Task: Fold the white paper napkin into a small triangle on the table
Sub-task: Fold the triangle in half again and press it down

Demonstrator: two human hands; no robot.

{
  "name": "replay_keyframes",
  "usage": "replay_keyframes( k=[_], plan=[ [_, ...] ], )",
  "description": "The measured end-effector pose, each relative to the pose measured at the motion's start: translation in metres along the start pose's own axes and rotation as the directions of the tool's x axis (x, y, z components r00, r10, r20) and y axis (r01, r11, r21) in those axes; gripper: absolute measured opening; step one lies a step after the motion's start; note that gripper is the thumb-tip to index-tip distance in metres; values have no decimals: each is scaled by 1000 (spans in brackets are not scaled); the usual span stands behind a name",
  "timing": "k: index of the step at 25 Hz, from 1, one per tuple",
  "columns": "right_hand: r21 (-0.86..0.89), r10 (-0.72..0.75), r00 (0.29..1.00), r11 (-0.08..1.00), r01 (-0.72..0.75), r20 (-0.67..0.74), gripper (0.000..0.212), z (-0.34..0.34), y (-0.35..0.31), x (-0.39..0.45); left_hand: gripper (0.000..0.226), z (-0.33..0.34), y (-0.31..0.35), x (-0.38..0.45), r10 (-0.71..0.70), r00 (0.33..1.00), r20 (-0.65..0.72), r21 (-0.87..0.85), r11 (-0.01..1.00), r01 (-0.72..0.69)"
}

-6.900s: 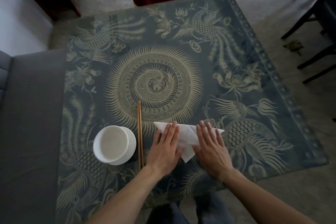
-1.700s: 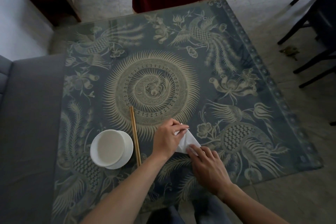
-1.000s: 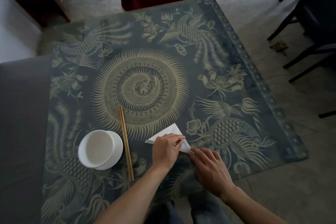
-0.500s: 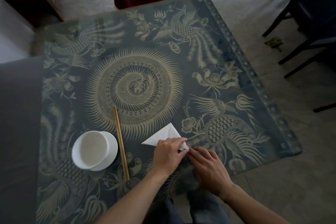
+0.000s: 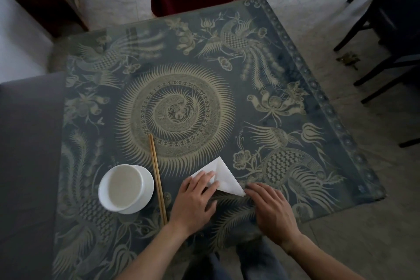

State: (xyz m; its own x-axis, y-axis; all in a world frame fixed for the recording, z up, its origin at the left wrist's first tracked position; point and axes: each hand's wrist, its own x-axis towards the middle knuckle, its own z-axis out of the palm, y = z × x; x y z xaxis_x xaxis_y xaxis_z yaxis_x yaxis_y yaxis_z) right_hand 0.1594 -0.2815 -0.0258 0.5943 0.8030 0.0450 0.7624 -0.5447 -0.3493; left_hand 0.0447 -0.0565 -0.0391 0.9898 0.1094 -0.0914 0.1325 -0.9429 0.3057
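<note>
Napkin: the white paper napkin (image 5: 221,177) lies flat on the worktop (image 5: 261,88) as a small triangle, apex pointing away from the person, near the close edge and right of the chopsticks.
Left hand: the left hand (image 5: 194,199) rests palm down with its fingers (image 5: 205,177) spread flat over the napkin's left corner, pressing rather than pinching.
Right hand: the right hand (image 5: 271,210) lies open and flat on the worktop, fingertips (image 5: 250,188) just at the napkin's lower right corner; it is slightly blurred, and I cannot tell whether it touches the paper.
Change from half a second ago: both hands were then curled together, pinching the near right corner; now both have flattened and parted, and more of the triangle shows.
Change from longer ago: the napkin was a wider, looser shape under two flat palms; it is now smaller and sharper.
Bowl: a white bowl (image 5: 123,188) on a white saucer (image 5: 148,188) stands left of the chopsticks, well apart from the napkin.
Chopsticks: a pair of wooden chopsticks (image 5: 158,179) lies lengthwise between bowl and left hand.
</note>
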Motion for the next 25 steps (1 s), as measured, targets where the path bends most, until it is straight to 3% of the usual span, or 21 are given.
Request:
replay_keyframes(
  k=[3,7,12,18,25],
  plan=[
    [-105,-67,987,991,83,148,56,5,-16,10,64,3,-2,-4,12,990,141,91,996,-25],
    [-202,-5,954,977,68,299,67,13,-27,18,73,7,3,-5,-16,973,230,139,990,-17],
    [-217,9,944,974,66,329,66,12,-31,20,74,9,9,-5,-16,970,241,135,991,-17],
    [-212,53,926,977,30,375,70,18,-43,54,69,5,4,3,-145,969,202,93,987,128],
    [-184,56,908,983,24,415,73,37,-51,76,69,2,-10,16,-112,976,187,36,994,107]
  ],
)
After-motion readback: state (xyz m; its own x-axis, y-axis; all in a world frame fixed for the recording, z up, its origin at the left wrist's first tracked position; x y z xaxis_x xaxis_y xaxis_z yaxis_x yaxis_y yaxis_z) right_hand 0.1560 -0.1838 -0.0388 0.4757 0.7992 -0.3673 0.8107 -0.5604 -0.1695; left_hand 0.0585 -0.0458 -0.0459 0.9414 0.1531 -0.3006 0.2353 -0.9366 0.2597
